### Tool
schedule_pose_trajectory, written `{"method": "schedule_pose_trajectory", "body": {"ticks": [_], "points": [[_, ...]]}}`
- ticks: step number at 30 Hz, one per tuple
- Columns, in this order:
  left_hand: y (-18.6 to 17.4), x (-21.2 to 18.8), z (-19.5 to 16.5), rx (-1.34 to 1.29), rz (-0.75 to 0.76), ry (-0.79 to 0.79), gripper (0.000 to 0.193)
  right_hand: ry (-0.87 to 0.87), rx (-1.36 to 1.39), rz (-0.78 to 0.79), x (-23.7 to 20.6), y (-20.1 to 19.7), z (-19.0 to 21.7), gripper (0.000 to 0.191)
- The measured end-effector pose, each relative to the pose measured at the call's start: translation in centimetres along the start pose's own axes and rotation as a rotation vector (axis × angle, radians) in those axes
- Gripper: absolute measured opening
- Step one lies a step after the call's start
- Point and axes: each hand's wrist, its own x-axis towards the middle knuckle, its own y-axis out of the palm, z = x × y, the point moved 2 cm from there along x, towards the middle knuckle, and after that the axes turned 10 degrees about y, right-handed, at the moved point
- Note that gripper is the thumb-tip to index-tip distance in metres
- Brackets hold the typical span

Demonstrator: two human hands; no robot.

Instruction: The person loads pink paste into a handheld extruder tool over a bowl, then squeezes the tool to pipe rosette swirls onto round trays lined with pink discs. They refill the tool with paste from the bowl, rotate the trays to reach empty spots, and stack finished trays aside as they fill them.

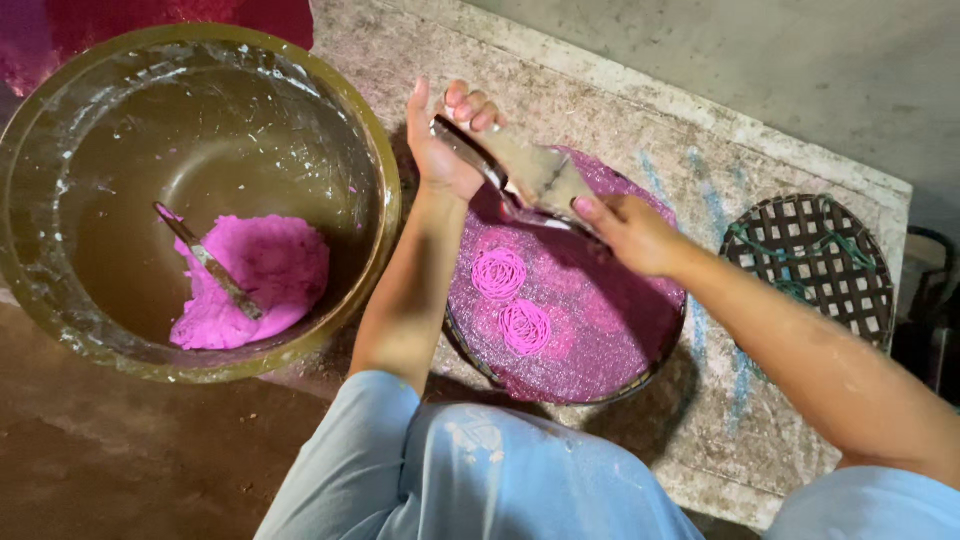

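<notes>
Metal press tool, a flat shiny piece with a dark handle part, is held in the air above the upper edge of the round tray, about at the 12 o'clock side of it. The left hand closes around its upper left end, fingers curled over the top, and the right hand grips its lower right end with the thumb pressed on the metal. I judge that two hands are used because the tool is long and needs a steady hold over the tray.

Under the tool, the tray is covered by a pink mesh sheet. Two pink noodle coils lie on the sheet at about 9 o'clock from its centre, one just beside the other, almost touching. The rest of the sheet is bare.

The tray rests on a rough stone slab. At 3 o'clock from the tray, well apart, a dark woven basket tray lies on the same slab, with a green cord across it.

At 9 o'clock from the tray stands a large round basin, near the left arm. Inside is a lump of pink dough, and a metal spatula leans on it, probably kept there so the dough is easy to reach. The person's light blue trousers show at 6 o'clock.
</notes>
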Motion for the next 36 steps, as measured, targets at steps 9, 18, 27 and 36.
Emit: {"method": "schedule_pose_trajectory", "body": {"ticks": [9, 18, 27, 36], "points": [[-0.3, 1.5, 1.9, 0.040, -0.092, 0.071, 0.036, 0.103, -0.036, 0.012, 0.4, -1.9, 0.4, 0.068], [-0.5, 1.2, 2.8, 0.028, -0.198, 0.051, 0.039, 0.191, -0.064, 0.077, 0.1, -2.0, 0.2, 0.067], [1.5, 0.8, 1.3, 0.329, -0.424, -0.285, 0.064, 0.016, 0.154, 0.019, 0.6, -1.9, -0.2, 0.049], [-2.6, -3.6, 2.4, 1.196, -0.097, -0.547, 0.089, -0.041, 0.270, -0.123, -0.3, -1.5, -0.6, 0.045]]}}
